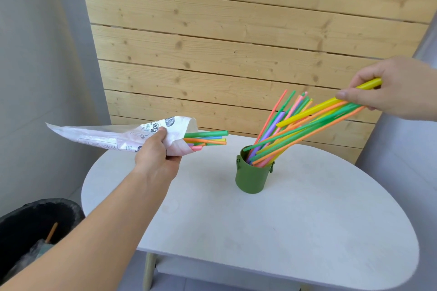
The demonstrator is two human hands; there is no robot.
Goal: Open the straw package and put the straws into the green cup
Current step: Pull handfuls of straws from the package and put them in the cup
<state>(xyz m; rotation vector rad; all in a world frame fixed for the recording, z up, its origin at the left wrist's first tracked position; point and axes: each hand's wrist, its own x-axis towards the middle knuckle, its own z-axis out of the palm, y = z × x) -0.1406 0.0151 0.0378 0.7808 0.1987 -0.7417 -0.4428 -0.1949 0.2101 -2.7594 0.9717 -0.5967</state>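
In green cup [251, 179], thin plastic straws [272, 130]

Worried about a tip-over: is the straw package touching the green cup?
Apart. Head view shows a clear gap between the package, held by the left hand, and the cup.

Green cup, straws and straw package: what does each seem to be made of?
The green cup looks like matte-painted metal, given its thin rim and small ring handles. The straws look like smooth plastic, bright and slightly translucent. The straw package is thin, whitish, printed and creased: paper or plastic film, unclear.
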